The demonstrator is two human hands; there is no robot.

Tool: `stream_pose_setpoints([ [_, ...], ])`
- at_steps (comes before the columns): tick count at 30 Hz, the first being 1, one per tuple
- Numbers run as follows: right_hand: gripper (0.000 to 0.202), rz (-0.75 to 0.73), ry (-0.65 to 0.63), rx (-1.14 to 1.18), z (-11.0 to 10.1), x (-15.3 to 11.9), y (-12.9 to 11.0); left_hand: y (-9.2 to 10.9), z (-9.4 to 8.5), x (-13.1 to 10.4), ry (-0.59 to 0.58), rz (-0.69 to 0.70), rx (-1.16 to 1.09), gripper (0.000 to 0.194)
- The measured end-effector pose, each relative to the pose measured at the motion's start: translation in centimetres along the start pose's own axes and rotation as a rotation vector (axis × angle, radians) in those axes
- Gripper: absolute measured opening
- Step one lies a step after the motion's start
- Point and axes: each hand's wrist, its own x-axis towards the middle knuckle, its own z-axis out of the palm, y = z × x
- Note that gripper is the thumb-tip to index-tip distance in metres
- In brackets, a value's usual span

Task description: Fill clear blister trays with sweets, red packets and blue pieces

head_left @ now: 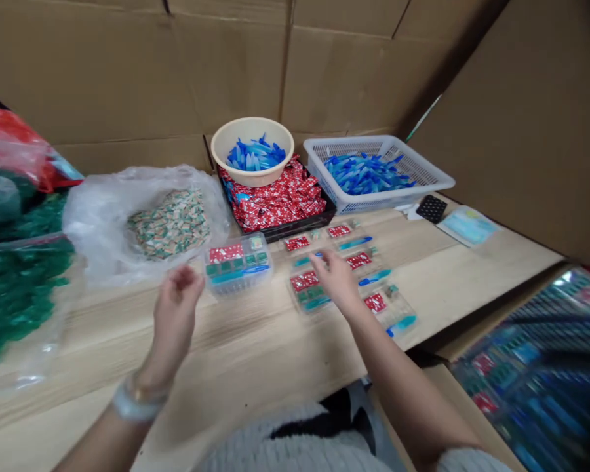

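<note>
My left hand (177, 301) hovers over the table just left of a stack of clear plastic trays (238, 285). Its fingers are curled together, and anything between them is hidden. The top tray holds a red patterned packet (226, 253), green pieces (231, 265) and a blue pen-shaped piece (240, 273). Over several trays laid out in rows, my right hand (337, 280) has thumb and fingers pinched, slightly blurred; I cannot make out what is in them. Near it lie a red packet (375, 302) and a blue piece (374, 277), in trays.
Behind stand a cream bowl (253, 177) and a white basket (381, 198), both with blue pieces, and a black tray (285, 231) of red packets. Left are bags of small tan-green pieces (172, 223) and green pieces (14, 295). A box of filled trays (535, 367) stands right.
</note>
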Motion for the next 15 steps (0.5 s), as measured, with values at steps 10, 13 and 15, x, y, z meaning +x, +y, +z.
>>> stream_pose_setpoints([
  [10, 0.064, 0.020, -0.106, -0.229, 1.4, -5.0, 6.5, -4.0, 12.5, -6.4, -0.506, -0.624, -0.068, 0.021],
  [13, 0.068, 0.017, 0.003, 0.115, 1.7, -6.9, 8.0, -4.0, 12.0, -7.6, -0.507, -0.453, -0.173, 0.020],
  [15, 0.067, -0.001, 0.075, 0.356, 1.4, -7.2, 7.6, -3.0, 10.7, -7.9, -0.475, -0.340, -0.237, 0.025],
])
